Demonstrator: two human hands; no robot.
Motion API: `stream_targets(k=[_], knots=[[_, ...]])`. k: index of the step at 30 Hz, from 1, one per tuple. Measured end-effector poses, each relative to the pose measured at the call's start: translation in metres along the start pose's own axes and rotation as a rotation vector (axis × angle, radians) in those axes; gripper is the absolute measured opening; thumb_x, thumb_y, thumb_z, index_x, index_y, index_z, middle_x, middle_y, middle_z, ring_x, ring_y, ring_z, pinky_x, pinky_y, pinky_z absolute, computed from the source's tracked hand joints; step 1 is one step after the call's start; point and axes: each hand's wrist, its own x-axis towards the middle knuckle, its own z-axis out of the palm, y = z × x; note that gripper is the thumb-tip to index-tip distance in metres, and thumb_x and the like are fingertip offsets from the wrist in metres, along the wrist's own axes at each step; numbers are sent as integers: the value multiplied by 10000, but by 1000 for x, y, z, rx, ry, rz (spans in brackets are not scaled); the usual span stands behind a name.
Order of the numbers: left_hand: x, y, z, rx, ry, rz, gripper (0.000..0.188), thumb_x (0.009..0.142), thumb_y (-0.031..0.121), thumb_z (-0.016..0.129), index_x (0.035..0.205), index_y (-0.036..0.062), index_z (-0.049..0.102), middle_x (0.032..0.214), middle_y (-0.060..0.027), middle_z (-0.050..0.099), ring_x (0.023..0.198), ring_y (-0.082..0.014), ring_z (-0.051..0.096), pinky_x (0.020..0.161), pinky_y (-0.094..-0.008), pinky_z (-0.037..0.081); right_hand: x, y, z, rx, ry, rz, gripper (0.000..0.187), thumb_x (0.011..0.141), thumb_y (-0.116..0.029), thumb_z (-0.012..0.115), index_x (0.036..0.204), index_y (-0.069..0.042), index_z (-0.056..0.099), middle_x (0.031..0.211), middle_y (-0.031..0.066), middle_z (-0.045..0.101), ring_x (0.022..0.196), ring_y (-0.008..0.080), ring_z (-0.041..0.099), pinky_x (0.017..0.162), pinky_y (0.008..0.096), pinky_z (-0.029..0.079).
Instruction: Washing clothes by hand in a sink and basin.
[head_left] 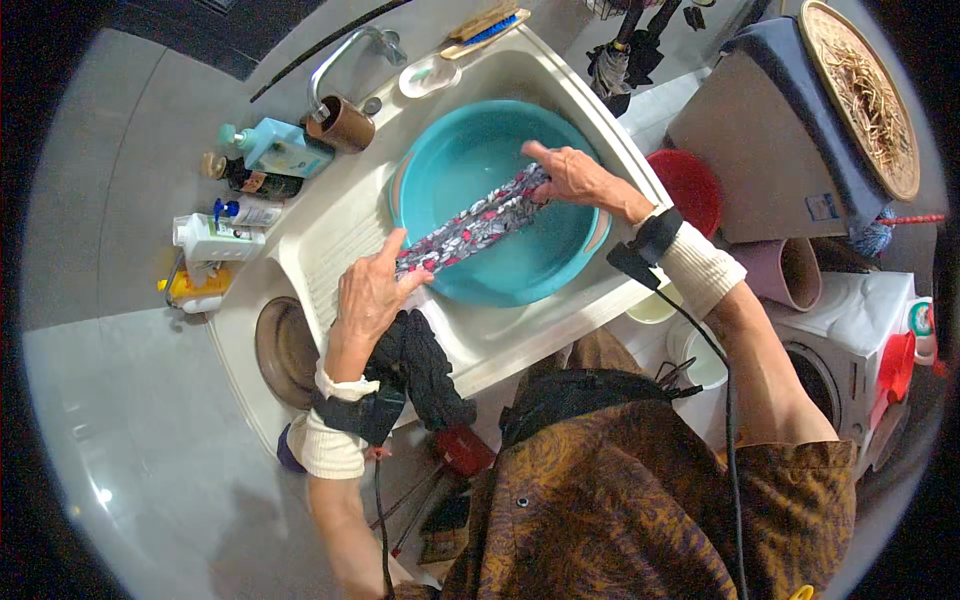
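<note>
With our left hand (372, 290) and right hand (580, 178) we grip opposite ends of the grey, white and red patterned cloth (475, 228), held between them over the round turquoise plastic basin (540, 268), the cloth's long axis slanting from near left to far right

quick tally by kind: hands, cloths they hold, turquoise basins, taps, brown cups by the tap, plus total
Hands (left hand, right hand): 2
Patterned cloth: 1
Turquoise basin: 1
Tap: 1
Brown cup: 1
Total: 6
</note>
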Motion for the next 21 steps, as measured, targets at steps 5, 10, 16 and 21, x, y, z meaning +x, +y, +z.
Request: stream_targets(k=[5,10,16,21], knots=[[-7,-26,0,172,65,-23,204,652,180,667,803,51,624,844,-165,555,745,-330,541,660,-388,437,9,-20,0,-180,25,-248,199,631,-243,653,668,-51,617,688,95,571,718,275,530,651,384,409],[0,-56,15,17,305,273,84,660,56,593,744,54,599,848,-83,534,745,-236,516,726,-357,429,2,-64,-38,-215,89,-346,159,612,-254,671,660,-103,658,860,26,526,763,211,466,770,345,354],[47,7,92,-2148,278,-404,292,841,246,467,1081,79,466,1023,-105,517,971,-222,513,843,-374,423,21,-89,27,1063,20,48,292,709,-259,612,923,-60,606,881,101,596,844,217,564,758,323,432],[48,-10,150,-2209,137,2,415,879,445,362,1079,94,459,973,-48,498,936,-204,487,875,-377,376,14,-146,97,293,468,-206,345,736,-344,583,701,-17,476,632,192,541,598,359,549,505,424,426]])
